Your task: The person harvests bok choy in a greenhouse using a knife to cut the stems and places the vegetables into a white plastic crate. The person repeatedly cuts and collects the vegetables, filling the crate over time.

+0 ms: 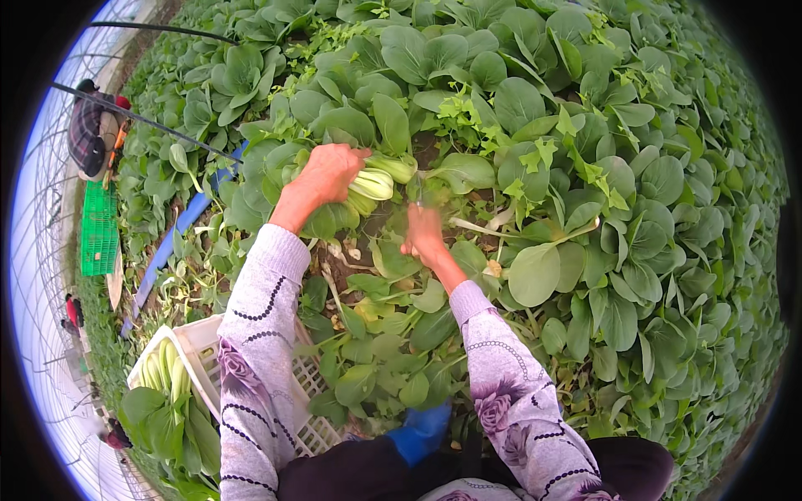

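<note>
My left hand (332, 172) is closed around several heads of bok choy (374, 183), their pale stem bases pointing right. To its right, my right hand (424, 232) is a closed fist around a small tool (420, 201), perhaps a knife; motion blur hides its shape. The two hands are apart, above a patch of soil with cut leaves and loose stalks. A single bok choy leaf (463, 173) lies just beyond the right hand.
A white plastic crate (210, 369) holding bok choy stands at lower left. Dense bok choy plants (633, 250) spread ahead and right. A blue strip (188, 216), black hoops (147, 120), a green crate (99, 228) and a crouching person (88, 134) are at left.
</note>
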`<state>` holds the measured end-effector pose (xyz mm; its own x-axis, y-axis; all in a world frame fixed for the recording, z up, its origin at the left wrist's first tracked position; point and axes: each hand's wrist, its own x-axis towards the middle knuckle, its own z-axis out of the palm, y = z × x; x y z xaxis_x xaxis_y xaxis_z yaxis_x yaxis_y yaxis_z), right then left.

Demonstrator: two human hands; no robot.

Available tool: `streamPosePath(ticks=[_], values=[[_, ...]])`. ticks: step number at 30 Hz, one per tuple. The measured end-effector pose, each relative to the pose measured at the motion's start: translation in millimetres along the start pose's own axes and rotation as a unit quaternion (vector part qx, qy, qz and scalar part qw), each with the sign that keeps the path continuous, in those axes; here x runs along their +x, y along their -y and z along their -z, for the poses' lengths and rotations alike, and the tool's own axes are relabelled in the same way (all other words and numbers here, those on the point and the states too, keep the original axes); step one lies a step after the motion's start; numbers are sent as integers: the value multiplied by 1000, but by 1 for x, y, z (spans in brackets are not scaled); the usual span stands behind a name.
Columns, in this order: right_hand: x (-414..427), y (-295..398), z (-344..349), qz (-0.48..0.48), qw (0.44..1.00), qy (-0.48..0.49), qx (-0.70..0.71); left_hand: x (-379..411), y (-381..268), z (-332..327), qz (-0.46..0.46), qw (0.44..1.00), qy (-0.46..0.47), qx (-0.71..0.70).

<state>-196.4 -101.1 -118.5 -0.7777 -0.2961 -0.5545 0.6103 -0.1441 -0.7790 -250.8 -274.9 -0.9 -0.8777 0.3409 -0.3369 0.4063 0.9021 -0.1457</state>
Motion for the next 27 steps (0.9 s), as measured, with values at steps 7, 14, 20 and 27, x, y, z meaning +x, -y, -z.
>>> streamPosePath(ticks=[7,14,20,27], values=[[-31,3,24,49,958,108,-261,-18,-37,5,-44,993,-99,41],[-157,43,112,83,971,-11,-222,-116,-90,91,45,947,-254,-192],[-197,123,118,321,944,-73,-21,-180,-102,66,65,773,-274,-569],[-176,132,67,307,937,165,12,-182,-137,-7,76,469,-196,-858]])
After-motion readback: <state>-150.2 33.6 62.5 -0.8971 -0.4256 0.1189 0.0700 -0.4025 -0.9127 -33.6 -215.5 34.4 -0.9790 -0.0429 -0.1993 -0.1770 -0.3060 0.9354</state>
